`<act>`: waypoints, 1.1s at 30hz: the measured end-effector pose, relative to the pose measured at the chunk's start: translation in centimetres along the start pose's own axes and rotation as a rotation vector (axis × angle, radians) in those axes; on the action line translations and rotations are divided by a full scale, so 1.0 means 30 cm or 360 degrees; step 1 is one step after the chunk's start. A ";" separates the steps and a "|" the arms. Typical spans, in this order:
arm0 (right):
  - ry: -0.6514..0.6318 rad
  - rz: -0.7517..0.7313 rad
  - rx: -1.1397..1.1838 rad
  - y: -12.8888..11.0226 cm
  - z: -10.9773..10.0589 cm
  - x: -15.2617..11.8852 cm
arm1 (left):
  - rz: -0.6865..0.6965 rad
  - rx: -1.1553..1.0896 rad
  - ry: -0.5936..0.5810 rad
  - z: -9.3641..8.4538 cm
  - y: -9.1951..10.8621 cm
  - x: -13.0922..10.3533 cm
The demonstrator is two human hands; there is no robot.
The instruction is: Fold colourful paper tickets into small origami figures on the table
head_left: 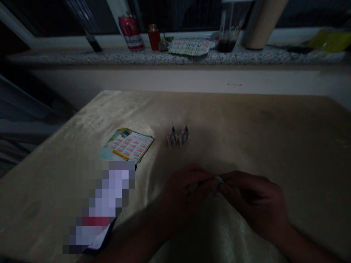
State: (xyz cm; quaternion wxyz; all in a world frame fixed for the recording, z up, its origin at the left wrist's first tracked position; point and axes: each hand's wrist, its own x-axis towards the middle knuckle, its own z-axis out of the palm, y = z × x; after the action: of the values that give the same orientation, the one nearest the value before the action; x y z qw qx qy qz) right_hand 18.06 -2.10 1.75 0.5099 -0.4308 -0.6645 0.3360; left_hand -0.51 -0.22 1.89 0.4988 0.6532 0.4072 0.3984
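My left hand (186, 190) and my right hand (255, 199) meet low over the table, fingertips pinched together. Between them is a small folded piece of printed paper (218, 179), mostly hidden by the fingers. Beyond the hands, two small folded paper pieces (178, 137) with pointed tops stand side by side on the table. Left of these lies a stack of printed calendar cards (130, 144), its top card covered with small grids of numbers.
A blurred-out phone (104, 208) lies at the left on the table (260, 128). Along the granite windowsill (109, 56) behind stand a red can (131, 33), an orange bottle (154, 37), a blister pack (190, 46), a cup with dark liquid (229, 33) and a beige cylinder (263, 25).
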 end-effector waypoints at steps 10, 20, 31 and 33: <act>0.0008 0.0073 -0.0053 0.001 -0.003 -0.005 | 0.0088 0.0067 0.0053 -0.004 0.010 0.000; 0.0232 0.0264 -0.0097 -0.008 0.007 -0.011 | 0.0090 0.0134 0.0200 0.003 0.011 0.003; 0.0151 0.0430 0.0303 -0.004 0.018 0.014 | 0.0001 0.0115 0.0248 0.008 -0.006 -0.003; 0.0081 0.0413 0.0261 -0.004 0.009 0.014 | -0.0038 0.0055 0.0230 0.005 -0.011 -0.004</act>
State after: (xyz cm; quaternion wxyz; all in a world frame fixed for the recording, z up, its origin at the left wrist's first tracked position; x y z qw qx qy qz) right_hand 17.74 -1.77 1.95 0.5124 -0.4783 -0.5604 0.4412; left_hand -0.44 -0.32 1.54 0.4617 0.6263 0.4567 0.4313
